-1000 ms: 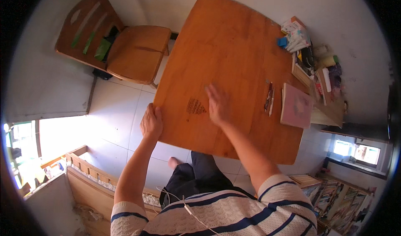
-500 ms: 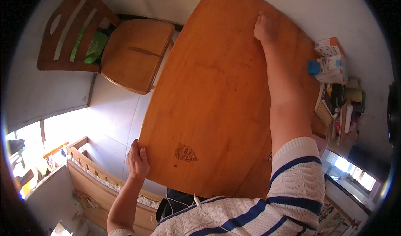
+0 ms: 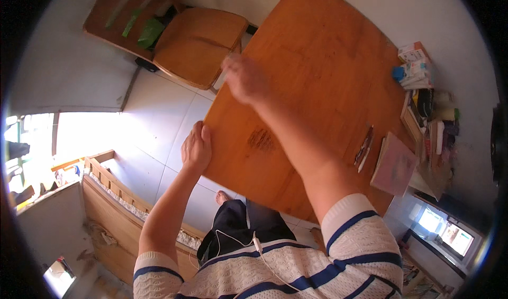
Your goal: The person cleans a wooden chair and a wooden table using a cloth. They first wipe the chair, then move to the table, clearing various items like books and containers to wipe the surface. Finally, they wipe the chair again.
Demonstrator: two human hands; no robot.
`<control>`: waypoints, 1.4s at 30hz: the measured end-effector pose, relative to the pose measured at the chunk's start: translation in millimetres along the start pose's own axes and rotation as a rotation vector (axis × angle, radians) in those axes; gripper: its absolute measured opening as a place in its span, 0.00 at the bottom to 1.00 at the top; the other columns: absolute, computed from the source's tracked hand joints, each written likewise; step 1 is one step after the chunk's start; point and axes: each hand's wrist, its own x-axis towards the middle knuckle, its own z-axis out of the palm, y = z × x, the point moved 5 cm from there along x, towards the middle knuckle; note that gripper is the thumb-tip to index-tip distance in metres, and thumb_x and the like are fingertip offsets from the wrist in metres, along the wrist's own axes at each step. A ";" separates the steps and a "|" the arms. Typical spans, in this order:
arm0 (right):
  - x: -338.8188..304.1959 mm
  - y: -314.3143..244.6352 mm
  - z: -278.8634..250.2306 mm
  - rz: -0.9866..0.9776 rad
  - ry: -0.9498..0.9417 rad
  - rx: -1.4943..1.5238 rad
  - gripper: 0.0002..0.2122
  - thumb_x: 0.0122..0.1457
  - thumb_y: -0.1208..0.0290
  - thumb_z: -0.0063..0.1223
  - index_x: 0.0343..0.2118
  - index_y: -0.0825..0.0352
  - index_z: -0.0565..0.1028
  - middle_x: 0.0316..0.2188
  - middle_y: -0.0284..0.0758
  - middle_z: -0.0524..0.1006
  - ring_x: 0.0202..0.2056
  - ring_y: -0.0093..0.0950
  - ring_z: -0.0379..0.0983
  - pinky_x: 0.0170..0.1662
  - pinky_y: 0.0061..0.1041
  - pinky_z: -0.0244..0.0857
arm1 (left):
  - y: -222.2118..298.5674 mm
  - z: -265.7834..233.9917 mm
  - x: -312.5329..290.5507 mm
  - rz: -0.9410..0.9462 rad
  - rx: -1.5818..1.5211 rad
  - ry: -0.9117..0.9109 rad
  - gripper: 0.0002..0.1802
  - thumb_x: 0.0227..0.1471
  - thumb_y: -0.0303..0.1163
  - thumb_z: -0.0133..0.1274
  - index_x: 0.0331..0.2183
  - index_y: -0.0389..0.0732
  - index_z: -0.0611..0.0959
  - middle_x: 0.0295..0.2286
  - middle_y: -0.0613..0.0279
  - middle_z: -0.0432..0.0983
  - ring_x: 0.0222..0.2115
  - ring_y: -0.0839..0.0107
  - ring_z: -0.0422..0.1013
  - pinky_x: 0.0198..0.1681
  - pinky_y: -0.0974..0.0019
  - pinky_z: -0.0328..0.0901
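Note:
A brown wooden table (image 3: 312, 97) spreads out in front of me. My left hand (image 3: 197, 148) holds its left edge near the front corner, fingers bent at the rim. Over the same edge, farther away and near the chair, is my right hand (image 3: 244, 79); motion smears it, so its fingers and anything in them cannot be made out. A dark scribbled patch (image 3: 261, 139) marks the tabletop between my left hand and right forearm.
A wooden chair (image 3: 203, 39) with a green bag (image 3: 152, 32) behind its seat stands left of the table. On the table's right lie pens (image 3: 364, 148), a pink notebook (image 3: 394, 164), a tissue pack (image 3: 417, 75) and a box (image 3: 414, 52). A wooden bed frame (image 3: 114, 214) is at lower left.
My right hand has swept from the table's far right side to its left edge. My left hand stays on the edge. The view has shifted, showing the pens and more of the notebook.

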 end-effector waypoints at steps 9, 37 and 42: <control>-98.7 -216.9 34.1 -0.068 -0.198 0.213 0.13 0.56 0.72 0.36 0.42 0.70 0.69 0.45 0.41 0.68 0.51 0.37 0.60 0.54 0.34 0.52 | -75.8 -9.0 -14.7 -0.177 -1.119 0.073 0.36 0.54 0.57 0.25 0.48 0.36 0.64 0.43 0.47 0.65 0.44 0.60 0.63 0.47 0.64 0.57; -86.1 -199.6 50.4 -0.249 -0.273 0.212 0.12 0.48 0.72 0.46 0.36 0.69 0.72 0.43 0.39 0.70 0.48 0.39 0.62 0.51 0.37 0.54 | -100.7 24.0 -51.7 -0.398 -2.095 -0.114 0.38 0.52 0.59 0.28 0.57 0.48 0.46 0.58 0.54 0.38 0.57 0.57 0.42 0.58 0.57 0.41; -132.7 -216.2 12.3 -0.279 -0.181 0.227 0.11 0.50 0.74 0.43 0.36 0.69 0.73 0.44 0.37 0.70 0.48 0.37 0.62 0.52 0.36 0.54 | -98.3 21.6 -32.3 -0.379 -1.517 -0.006 0.34 0.53 0.54 0.34 0.55 0.44 0.55 0.54 0.51 0.52 0.55 0.58 0.49 0.56 0.54 0.45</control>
